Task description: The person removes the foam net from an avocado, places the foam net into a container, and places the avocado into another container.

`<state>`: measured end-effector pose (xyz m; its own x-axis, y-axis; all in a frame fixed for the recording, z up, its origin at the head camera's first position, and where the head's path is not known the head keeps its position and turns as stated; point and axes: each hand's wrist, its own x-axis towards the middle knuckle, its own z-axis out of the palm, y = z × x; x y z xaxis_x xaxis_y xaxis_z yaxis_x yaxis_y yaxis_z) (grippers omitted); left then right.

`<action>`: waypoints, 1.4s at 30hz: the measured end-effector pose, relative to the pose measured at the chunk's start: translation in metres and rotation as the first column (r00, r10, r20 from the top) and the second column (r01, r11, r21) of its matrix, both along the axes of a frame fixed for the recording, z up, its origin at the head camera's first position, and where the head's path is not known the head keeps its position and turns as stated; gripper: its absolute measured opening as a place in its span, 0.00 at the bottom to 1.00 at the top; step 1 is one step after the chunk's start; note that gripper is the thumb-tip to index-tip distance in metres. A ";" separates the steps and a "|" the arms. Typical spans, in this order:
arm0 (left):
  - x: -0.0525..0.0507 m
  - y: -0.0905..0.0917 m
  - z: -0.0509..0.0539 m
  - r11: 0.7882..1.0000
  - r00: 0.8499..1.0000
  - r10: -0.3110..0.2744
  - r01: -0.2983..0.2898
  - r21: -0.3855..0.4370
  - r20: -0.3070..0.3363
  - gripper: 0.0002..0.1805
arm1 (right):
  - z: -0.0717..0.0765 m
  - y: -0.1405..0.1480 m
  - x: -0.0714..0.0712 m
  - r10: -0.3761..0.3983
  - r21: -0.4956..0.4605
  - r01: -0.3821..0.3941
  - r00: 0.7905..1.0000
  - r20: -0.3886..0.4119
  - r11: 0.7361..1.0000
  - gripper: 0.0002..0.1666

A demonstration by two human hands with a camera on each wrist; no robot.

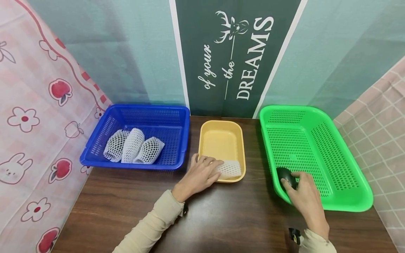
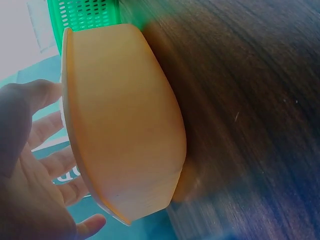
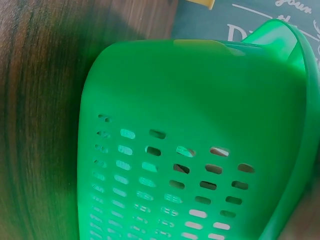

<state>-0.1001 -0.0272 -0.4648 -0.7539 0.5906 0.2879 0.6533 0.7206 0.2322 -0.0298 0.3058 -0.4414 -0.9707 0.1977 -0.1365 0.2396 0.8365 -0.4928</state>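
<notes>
In the head view my left hand [image 1: 202, 172] reaches over the near left rim of a small yellow tray [image 1: 204, 140]. Thumb and index finger hold the left end of a white foam net sleeve [image 1: 230, 168] lying in it. The tray's side hides the fingertips from the left wrist camera. My right hand [image 1: 305, 191] is inside the green basket [image 1: 345, 147] near its front left corner. Thumb and fingers grip a dark, smooth, avocado-like fruit [image 1: 283, 174]. Only the basket's outer wall [image 3: 200, 90] fills the right wrist view, hiding that hand's grasp.
A blue basket [image 1: 161, 167] on the left contains a row of white foam net sleeves [image 1: 133, 146], with dark shapes inside at least two. All three containers stand on a brown wooden table [image 1: 227, 218]. Cloth backdrops hang behind and at both sides.
</notes>
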 end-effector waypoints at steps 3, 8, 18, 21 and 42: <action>0.000 0.000 -0.001 1.000 1.000 -0.001 0.001 0.005 -0.002 0.19 | -0.001 -0.001 0.000 -0.015 -0.002 0.015 1.000 -0.019 1.000 0.36; -0.001 0.000 -0.001 1.000 1.000 -0.002 0.002 0.005 -0.019 0.20 | -0.001 -0.001 0.000 -0.037 -0.002 0.036 0.999 -0.033 0.999 0.35; -0.001 0.001 0.001 1.000 0.999 -0.004 0.004 0.007 -0.031 0.20 | -0.001 -0.003 0.001 -0.066 -0.011 0.066 0.996 -0.061 0.998 0.39; -0.001 0.000 0.002 1.000 0.999 -0.007 0.007 0.006 -0.034 0.20 | -0.002 -0.005 0.002 -0.071 -0.016 0.070 0.994 -0.078 0.997 0.43; -0.001 -0.021 0.030 0.995 0.997 -0.020 0.027 0.097 -0.069 0.20 | -0.004 -0.007 0.008 0.038 -0.051 -0.055 0.956 -0.290 0.997 0.34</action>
